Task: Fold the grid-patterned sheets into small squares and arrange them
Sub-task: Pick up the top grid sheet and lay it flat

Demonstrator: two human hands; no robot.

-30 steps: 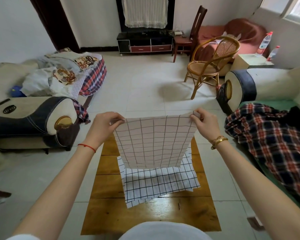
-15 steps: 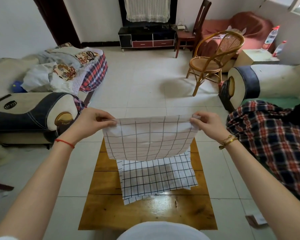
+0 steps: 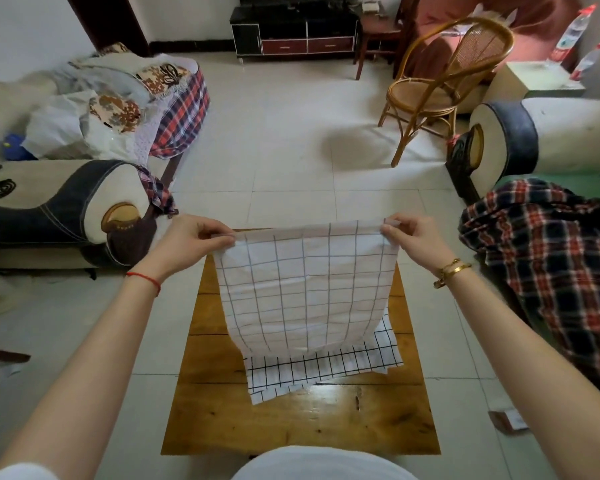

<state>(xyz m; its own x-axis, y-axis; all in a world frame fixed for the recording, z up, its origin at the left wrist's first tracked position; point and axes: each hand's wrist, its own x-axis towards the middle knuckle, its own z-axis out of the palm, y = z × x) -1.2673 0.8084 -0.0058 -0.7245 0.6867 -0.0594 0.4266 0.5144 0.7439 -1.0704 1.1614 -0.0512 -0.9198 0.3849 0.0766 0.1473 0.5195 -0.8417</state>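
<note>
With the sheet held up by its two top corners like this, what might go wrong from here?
1. Each hand, left and right, only pinches a corner of the sheet, so one corner may slip and skew the fold.
2. Its hanging lower edge is close over the pile on the table and could drag those sheets askew.

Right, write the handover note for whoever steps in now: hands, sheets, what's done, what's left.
Left hand pinches the top left corner of the lifted grid sheet; right hand pinches the top right corner.
The sheet hangs in the air over the wooden table, not yet folded into a small square.
More grid sheets lie flat on the table below, unfolded.
Done: no folded squares in view.
Left: fold this sheet, then the others, then arrange them.
</note>
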